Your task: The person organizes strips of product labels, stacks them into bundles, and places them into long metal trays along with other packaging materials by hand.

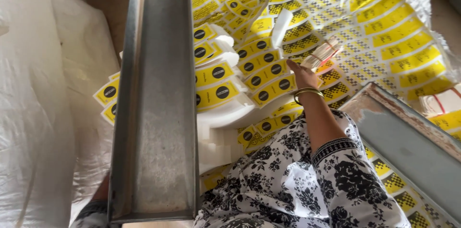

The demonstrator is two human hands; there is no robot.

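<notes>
My right hand (302,75) reaches forward over a spread of yellow and black labels and is shut on a thick stack of cards (322,55), held edge-up. A gold bangle sits on that wrist and the sleeve is black and white floral. My left hand is mostly hidden under the near end of a long empty grey metal tray (158,113); only the forearm and cuff (93,206) show at the lower left. Piles of yellow labels (264,72) and white blank stacks (218,122) lie between the tray and my right hand.
Large sheets of uncut yellow labels (384,21) cover the surface ahead and to the right. A second grey metal tray (408,141) lies at the right. White plastic sacks (38,113) fill the left side.
</notes>
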